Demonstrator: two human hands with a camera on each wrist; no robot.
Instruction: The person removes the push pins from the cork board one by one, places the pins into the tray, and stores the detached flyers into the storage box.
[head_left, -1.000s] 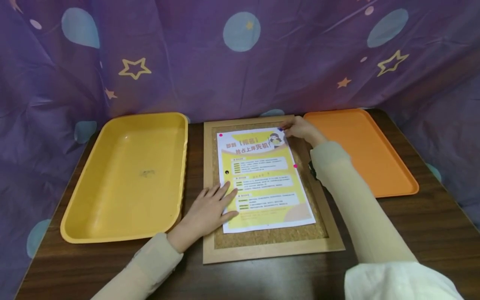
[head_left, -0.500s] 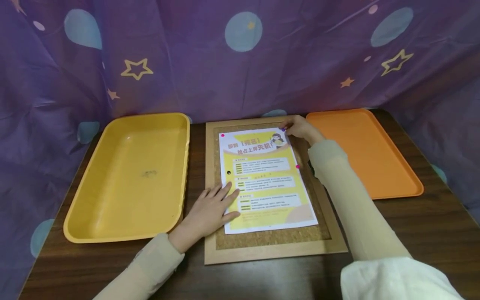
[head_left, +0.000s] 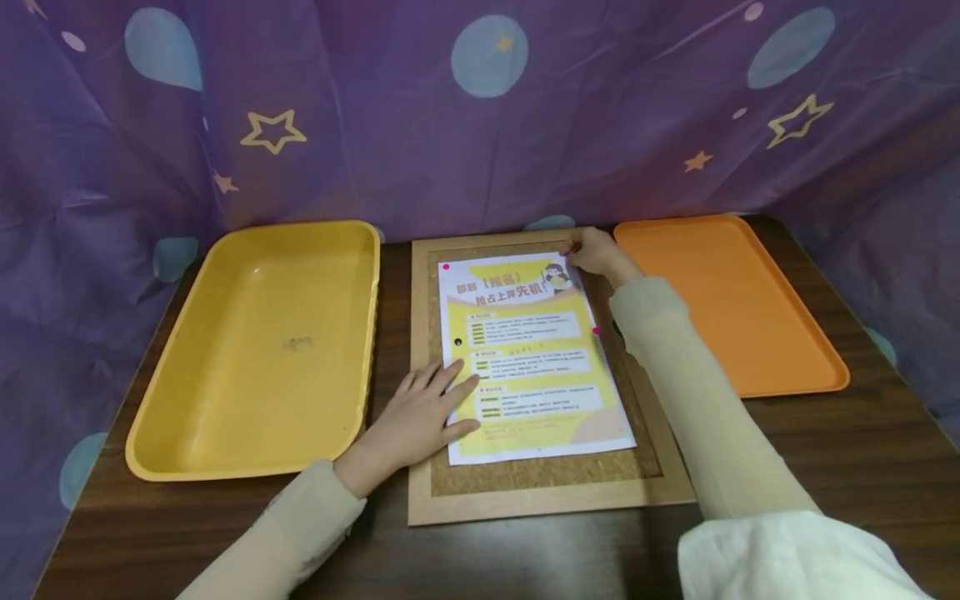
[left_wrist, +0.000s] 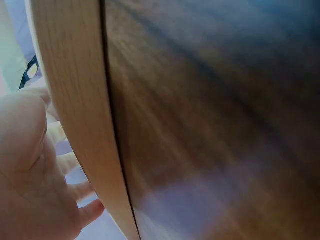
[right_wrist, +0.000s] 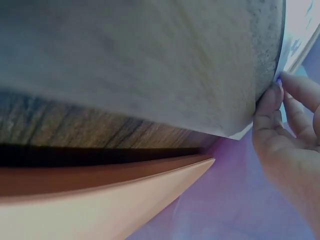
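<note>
A printed yellow-and-white poster (head_left: 525,433) lies on a wood-framed corkboard (head_left: 510,481). My left hand (head_left: 416,412) rests with spread fingers on the poster's lower left edge. At the top right corner, my right hand (head_left: 596,252) pinches a small purple-blue push pin (right_wrist: 279,79) between thumb and fingertips; the fingers mostly cover it in the head view. A pink pin (head_left: 446,267) marks the top left corner, a black pin (head_left: 458,342) the left side, and another pink pin (head_left: 597,331) the right edge. In the left wrist view, my left hand (left_wrist: 30,170) shows beside the frame.
A deep yellow tray (head_left: 255,367) stands left of the board. To the right lies a flat orange tray (head_left: 757,325), partly behind my right sleeve. All sit on a dark wooden table (head_left: 847,467) with a purple patterned curtain (head_left: 397,125) behind.
The view has shifted slightly. My right fingers now cover more of the purple-blue push pin at the top right corner. My left hand keeps its place on the poster.
</note>
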